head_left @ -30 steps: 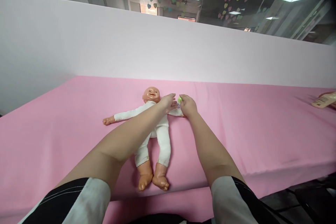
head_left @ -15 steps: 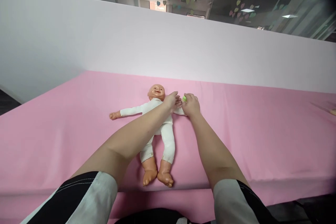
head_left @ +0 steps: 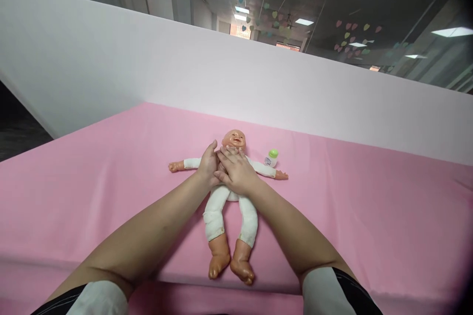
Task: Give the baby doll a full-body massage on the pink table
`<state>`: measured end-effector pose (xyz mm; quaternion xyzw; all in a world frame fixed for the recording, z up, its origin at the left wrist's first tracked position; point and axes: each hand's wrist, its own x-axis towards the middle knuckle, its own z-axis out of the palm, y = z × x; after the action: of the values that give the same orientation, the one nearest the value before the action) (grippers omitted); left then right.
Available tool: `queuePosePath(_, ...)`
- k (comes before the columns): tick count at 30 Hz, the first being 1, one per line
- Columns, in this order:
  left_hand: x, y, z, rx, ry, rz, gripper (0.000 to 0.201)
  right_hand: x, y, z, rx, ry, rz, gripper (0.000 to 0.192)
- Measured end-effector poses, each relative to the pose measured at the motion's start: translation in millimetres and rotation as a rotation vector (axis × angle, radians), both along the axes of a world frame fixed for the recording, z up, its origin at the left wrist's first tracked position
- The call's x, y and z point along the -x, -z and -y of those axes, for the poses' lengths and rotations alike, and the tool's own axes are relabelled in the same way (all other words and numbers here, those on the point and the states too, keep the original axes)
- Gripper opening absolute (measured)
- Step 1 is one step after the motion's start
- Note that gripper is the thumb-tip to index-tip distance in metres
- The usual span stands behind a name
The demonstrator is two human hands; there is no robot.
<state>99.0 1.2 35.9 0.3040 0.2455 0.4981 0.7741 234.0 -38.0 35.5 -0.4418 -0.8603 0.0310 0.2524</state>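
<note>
A baby doll (head_left: pixel 250 219) in a white cloth suit lies face up with its arms spread and its feet toward me. Over its chest, my left hand (head_left: pixel 209 165) is open, thumb up and palm turned inward. Against that palm lies my right hand (head_left: pixel 240 173), open with its fingers stretched flat. Together they cover most of the doll's torso; whether they touch it I cannot tell. A small clear bottle (head_left: pixel 271 161) with a lime-green cap stands beside the doll's arm on the right, apart from both hands.
The doll and bottle rest on a padded surface with a pink cover (head_left: pixel 354 216). A white panel (head_left: pixel 258 83) runs along its back and left side. Behind is glass with heart-shaped stickers (head_left: pixel 347 34) and ceiling lights.
My right hand has left the green-capped bottle, which now stands on the pink cover. Both hands have moved over the doll's chest and come together, palm to palm.
</note>
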Motion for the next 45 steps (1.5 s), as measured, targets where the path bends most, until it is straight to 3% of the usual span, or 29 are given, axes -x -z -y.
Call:
queuePosePath(3,12,-0.8,-9,0.031,0.005,0.022,0.073,3,2.4,3,0.078,0.000,0.042,0.074)
queuePosePath(8,18,3.5,-21,0.062,-0.052,0.057,0.079,16,4.6,18,0.177,-0.104,0.021,0.073)
queuePosePath(13,10,5.6,-15,0.047,0.063,0.207,0.090,28,5.1,32,0.197,-0.127,-0.017,0.090)
queuePosePath(16,4,7.6,-11,0.097,0.184,0.291,0.099,24,2.8,29,0.147,-0.087,0.062,0.102)
queuePosePath(20,8,15.5,-19,0.130,0.281,0.327,0.109,15,-1.6,21,0.116,0.066,0.198,0.100)
queuePosePath(24,22,21.4,-37,0.097,0.275,0.349,0.118,7,-7.0,17,0.156,0.231,0.295,0.099)
queuePosePath(31,27,24.2,-50,0.078,0.160,0.316,0.112,22,-10.6,36,0.238,0.055,0.274,0.100)
queuePosePath(35,15,25.9,-44,0.027,0.238,0.320,0.117,37,-5.3,49,0.194,-0.025,0.204,0.109)
queuePosePath(39,6,26.3,-38,0.048,0.335,0.320,0.114,34,-0.8,44,0.139,0.017,0.179,0.113)
queuePosePath(45,5,22.3,-35,0.056,0.443,0.352,0.123,16,-4.4,26,0.075,0.190,0.262,0.100)
